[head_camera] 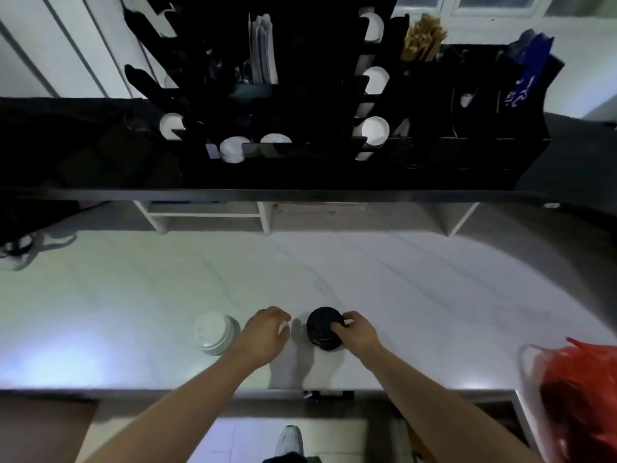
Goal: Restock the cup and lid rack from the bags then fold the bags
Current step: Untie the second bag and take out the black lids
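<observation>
Lids: black stack stands on the tabletop near the front edge, between the two hands. Right hand grips its right side, fingers curled over the rim. Left hand is just left of the stack, not touching it, fingers loosely curled and holding nothing. White stack of lids sits just beyond the left hand, untouched.

Judgement, step in hand: lift the black stack and carry it to the rack. Bring the left hand in to brace the far side so the stack rises as one column; a one-sided hold may let the lower lids slip off. Keep it upright, then tilt to match the slot.

Red plastic bag lies at the right front corner, crumpled; contents not visible.

Farther back, on a raised dark shelf, the black rack: white cups show in the side slots at three levels on the right, white lids in a low front slot. Several slots look dark; cannot tell whether empty. Wooden stirrers stand in a bin to the right.
</observation>
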`<state>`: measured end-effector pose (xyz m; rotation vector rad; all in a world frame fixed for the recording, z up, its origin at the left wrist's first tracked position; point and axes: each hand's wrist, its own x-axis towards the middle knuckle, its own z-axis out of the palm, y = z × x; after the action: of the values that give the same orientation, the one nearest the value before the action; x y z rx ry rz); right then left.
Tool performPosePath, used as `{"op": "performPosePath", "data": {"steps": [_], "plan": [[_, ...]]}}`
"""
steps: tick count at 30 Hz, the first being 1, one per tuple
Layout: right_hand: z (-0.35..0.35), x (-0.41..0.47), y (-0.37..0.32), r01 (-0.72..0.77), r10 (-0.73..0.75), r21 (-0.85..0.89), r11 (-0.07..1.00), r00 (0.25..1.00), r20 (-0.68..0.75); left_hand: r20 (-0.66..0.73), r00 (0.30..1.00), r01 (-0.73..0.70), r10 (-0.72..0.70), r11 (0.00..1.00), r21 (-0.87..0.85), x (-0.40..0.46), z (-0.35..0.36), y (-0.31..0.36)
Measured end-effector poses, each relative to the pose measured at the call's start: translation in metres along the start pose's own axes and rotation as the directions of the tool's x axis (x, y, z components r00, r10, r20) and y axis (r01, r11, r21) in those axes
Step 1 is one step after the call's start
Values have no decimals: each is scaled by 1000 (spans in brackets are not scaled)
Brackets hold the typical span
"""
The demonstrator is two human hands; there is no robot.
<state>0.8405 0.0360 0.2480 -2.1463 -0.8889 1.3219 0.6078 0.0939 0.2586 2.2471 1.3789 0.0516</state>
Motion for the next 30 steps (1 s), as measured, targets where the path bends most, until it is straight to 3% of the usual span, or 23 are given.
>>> {"op": "performPosePath", "data": {"steps": [5,10,18,25,30], "plan": [[8,-2,1,65,-85,-223,973,993,-81,-53,990,-126,131,988,89,5,0,7],[-22,-11,2,13,-52,-165,986,972,-229,110,973,-222,203,951,214,27,-8,36],[-103,-44,44,-69,80,41,997,896,-437,318,898,-364,302,919,154,72,5,127],[-185,-75,97,-20,80,111,994,817,-572,299,848,-478,437,875,75,77,32,228],[-259,-121,148,5,22,39,999,754,-656,317,760,-609,567,792,44,64,70,321]]}}
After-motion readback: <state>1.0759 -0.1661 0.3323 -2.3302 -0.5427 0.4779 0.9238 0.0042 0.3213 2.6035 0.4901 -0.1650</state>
